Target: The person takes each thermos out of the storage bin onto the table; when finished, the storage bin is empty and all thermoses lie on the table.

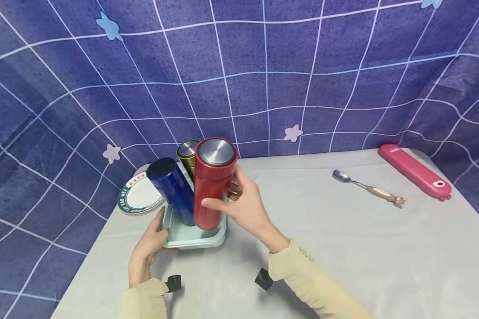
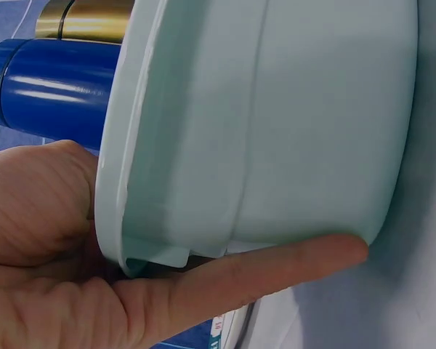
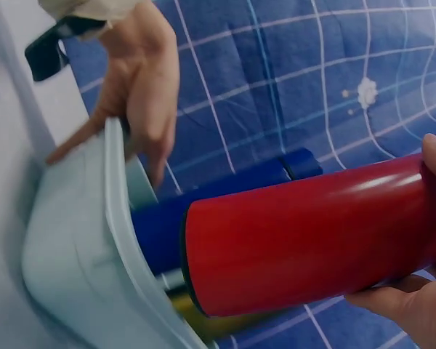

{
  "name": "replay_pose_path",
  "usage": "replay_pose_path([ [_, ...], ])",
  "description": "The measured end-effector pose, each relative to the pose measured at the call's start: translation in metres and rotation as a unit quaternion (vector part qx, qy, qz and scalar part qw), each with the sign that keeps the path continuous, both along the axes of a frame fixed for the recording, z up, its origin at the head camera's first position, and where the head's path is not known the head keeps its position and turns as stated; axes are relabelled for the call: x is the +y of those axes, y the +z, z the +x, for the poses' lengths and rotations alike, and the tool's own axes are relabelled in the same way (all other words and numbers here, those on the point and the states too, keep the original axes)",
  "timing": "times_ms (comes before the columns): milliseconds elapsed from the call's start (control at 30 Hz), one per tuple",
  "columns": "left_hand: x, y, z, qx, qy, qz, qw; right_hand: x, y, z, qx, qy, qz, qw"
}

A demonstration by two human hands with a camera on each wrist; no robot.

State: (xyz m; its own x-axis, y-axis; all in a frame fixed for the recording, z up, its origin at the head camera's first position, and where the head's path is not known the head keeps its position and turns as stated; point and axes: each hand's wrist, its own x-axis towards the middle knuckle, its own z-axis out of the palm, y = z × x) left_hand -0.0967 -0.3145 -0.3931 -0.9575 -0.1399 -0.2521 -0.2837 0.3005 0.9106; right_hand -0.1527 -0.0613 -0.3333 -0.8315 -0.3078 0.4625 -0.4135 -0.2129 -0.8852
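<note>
Clasping glossy red steel flask (image 1: pixel 213 186), right grip (image 1: pixel 245 201); left grip (image 1: pixel 151 241) pinching smooth mint tray (image 1: pixel 201 239).

Right hand (image 1: pixel 247 201) grips red flask (image 1: pixel 213 184) in tray (image 1: pixel 195 237).

A red flask (image 1: pixel 213 186) with a steel lid is held tilted, its base in a pale green tub (image 1: pixel 195 239) beside blue (image 1: pixel 171 188) and gold (image 1: pixel 186 157) flasks.

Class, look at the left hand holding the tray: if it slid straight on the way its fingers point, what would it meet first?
Probably the plate just beyond the tray; the left hand points toward it, though depth is unclear.
</note>
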Motion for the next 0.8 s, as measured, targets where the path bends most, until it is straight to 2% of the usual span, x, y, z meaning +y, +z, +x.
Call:
replay_pose_path([
  [200, -0.001, -0.001, -0.001, 0.001, -0.005, -0.002, 1.0000, 0.029, 0.005, -0.007, 0.008, -0.055, 0.014, 0.998],
  [433, -0.001, -0.001, -0.001, -0.006, 0.000, -0.001, 1.0000, 0.068, 0.005, -0.017, -0.016, -0.107, 0.001, 0.994],
  [800, -0.001, 0.000, -0.002, -0.006, -0.009, -0.019, 0.9998, 0.126, -0.007, -0.030, -0.035, -0.219, -0.002, 0.975],
])
